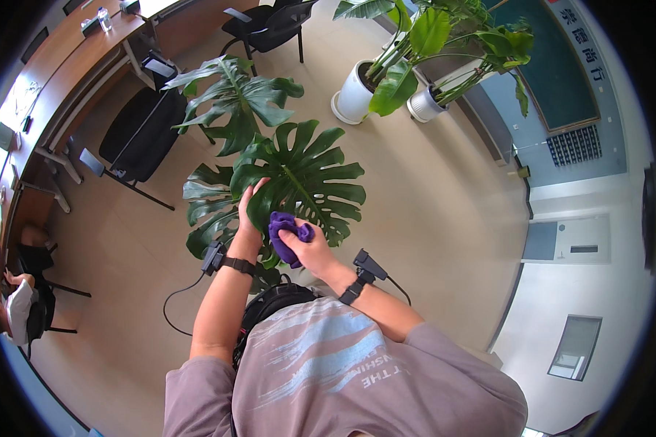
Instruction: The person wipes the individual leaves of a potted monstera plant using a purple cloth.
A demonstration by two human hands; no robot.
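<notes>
Purple cloth (284,237) sits in right hand (310,249), thumb and fingers clenched round it. Probably light, soft, easily squashed; best held by bunched middle. Looks deep purple, crumpled. Left hand (249,217), just left of grip, against edge of monstera leaf (299,178); cannot tell if pinching. Leaf, just above grip: dark green, slit, likely thin, tearable. Farther up-right: white pot (353,98).

purple cloth (280,227): partly covered by right hand (313,253) | other person (23,309): cut off

Purple cloth (281,239) in right hand (313,253), left hand (248,213) at broad leaf (306,173).
</notes>
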